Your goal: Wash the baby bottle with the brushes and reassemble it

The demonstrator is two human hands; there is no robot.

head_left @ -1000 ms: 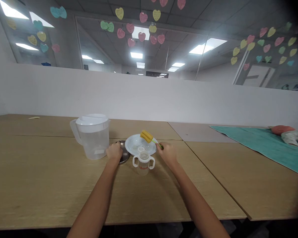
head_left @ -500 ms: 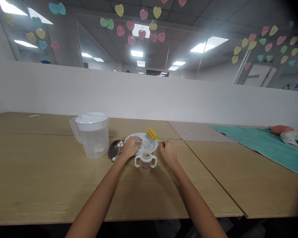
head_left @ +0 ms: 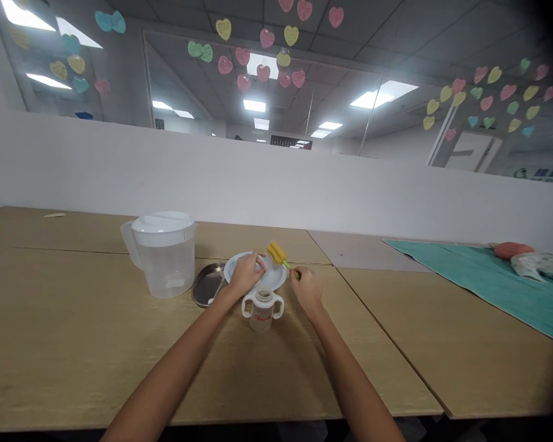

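Observation:
My right hand (head_left: 306,287) is closed around the green handle of a bottle brush with a yellow sponge head (head_left: 276,252). The sponge head is over the right side of the white bowl (head_left: 276,281). My left hand (head_left: 246,274) is over the bowl's left side, fingers curled; what they hold, if anything, is hidden. A white straw (head_left: 217,291) with a thick end lies across the metal tray's edge, its upper part hidden by the left hand. In front of the bowl, a clear two-handled baby bottle (head_left: 262,313) stands upright without a lid, between my forearms.
A lidded clear pitcher (head_left: 168,261) stands left of the round metal tray (head_left: 206,280). On the right, a green cloth (head_left: 479,279) carries a red item (head_left: 513,250) and a patterned white cloth (head_left: 539,266). A white wall (head_left: 276,178) rises behind the table.
The view has shifted slightly. The straw's white top has gone from the tray and is hidden by my left hand. The brush stays in my right hand above the bowl.

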